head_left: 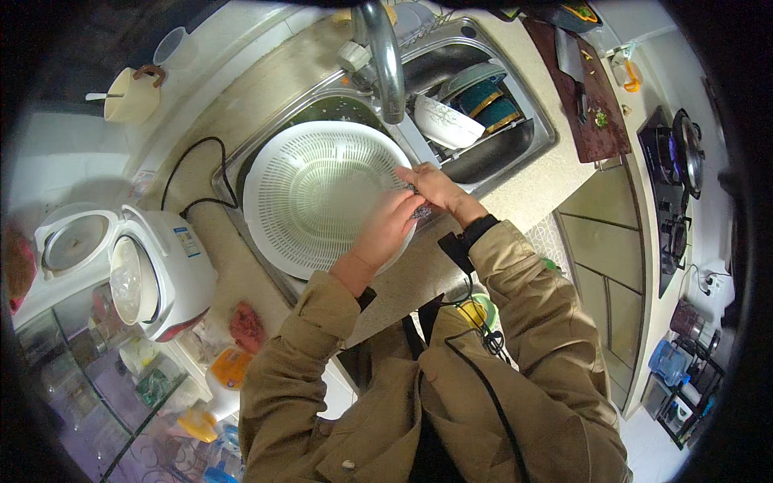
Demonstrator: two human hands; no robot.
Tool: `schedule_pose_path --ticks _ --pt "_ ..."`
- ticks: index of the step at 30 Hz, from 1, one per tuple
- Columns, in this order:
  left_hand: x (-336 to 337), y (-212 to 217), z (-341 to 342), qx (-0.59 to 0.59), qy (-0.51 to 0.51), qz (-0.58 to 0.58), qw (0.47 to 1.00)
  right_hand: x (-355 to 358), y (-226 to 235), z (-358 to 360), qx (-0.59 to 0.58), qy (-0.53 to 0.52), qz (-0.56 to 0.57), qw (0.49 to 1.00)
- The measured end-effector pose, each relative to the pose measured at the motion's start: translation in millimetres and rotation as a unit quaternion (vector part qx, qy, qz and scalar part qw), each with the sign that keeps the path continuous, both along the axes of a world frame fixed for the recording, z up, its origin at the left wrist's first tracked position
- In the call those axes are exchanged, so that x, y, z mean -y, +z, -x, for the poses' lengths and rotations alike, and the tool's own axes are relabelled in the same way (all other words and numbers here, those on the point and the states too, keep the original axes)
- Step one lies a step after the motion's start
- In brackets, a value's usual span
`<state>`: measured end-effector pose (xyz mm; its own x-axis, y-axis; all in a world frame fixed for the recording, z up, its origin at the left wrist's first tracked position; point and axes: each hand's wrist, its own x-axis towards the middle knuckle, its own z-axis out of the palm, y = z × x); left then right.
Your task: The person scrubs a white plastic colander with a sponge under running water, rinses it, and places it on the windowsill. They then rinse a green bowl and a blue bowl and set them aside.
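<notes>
Stretching across the middle of the frame, the pale stone surface (241, 105) carries a steel double sink (515, 137) at upper centre. Over the sink's left basin sits the big white colander (314, 193), round and slotted, just below the curved tap (388, 60). At the left edge, a white rice cooker (157, 270) stands with its lid thrown open. Bowls are stacked in the right basin, a white one (447, 121) leaning on dark blue ones (491, 109). Both hands meet at the colander's right rim: left hand (386, 229) curled over the edge, gripping it; right hand (435, 187) pressed against the rim beside it, fingers closed round something small and dark that I cannot make out.
</notes>
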<state>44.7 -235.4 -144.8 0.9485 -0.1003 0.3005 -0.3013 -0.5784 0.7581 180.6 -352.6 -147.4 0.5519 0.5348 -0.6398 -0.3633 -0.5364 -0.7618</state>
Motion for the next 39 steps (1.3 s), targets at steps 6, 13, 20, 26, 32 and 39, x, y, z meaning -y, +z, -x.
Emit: schedule_pose_path --ticks 6,13,20,26,32,39 --pt "5.8 12.0 31.2 -0.059 -0.074 -0.085 0.992 4.6 -1.9 1.4 -0.040 -0.010 0.019 0.999" --pt "12.9 -0.1 22.0 -0.019 -0.014 -0.093 0.995 -1.3 0.3 11.1 0.110 0.012 -0.006 0.994" --pt "11.9 5.0 43.0 -0.003 -0.064 -0.154 0.986 2.0 6.2 10.4 0.005 0.009 -0.013 1.000" --pt "15.4 0.6 28.3 -0.080 0.015 -0.074 0.994 1.1 -4.4 13.2 0.172 0.052 0.020 0.983" --pt "13.1 13.9 37.8 -0.134 -0.044 -0.129 0.981 0.3 1.6 18.4 -0.024 0.016 -0.011 1.000" --pt "17.9 11.4 26.8 -0.067 0.012 -0.101 0.993 -3.9 5.5 14.4 0.013 0.054 -0.005 0.998"
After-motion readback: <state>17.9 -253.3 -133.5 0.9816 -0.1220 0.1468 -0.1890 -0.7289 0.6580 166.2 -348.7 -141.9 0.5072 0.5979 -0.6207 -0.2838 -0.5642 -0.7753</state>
